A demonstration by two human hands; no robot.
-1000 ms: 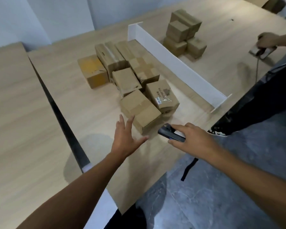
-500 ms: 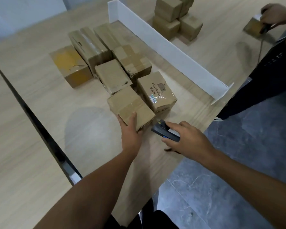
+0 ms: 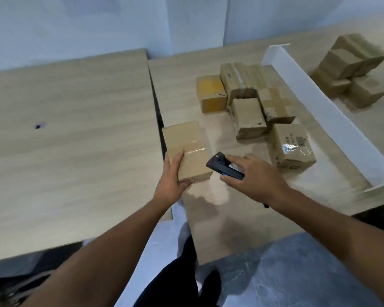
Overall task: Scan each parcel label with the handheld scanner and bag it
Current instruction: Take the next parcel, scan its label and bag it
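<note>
Cardboard parcel [image 3: 186, 149] is gripped by the left hand [image 3: 171, 178] at the desk's [image 3: 182, 85] left edge; the right hand [image 3: 255, 176] clasps the scanner [image 3: 223, 168]. No label shows on top, so scanning may fail.

Head-worn camera looks forward and down (wide-angle), close over the table [image 3: 75, 129].

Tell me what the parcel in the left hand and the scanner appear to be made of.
Parcel: brown cardboard, matte, with a glossy clear tape strip across the top. Scanner: probably hard plastic, dark and smooth with a faint sheen; blur leaves it uncertain.
</note>
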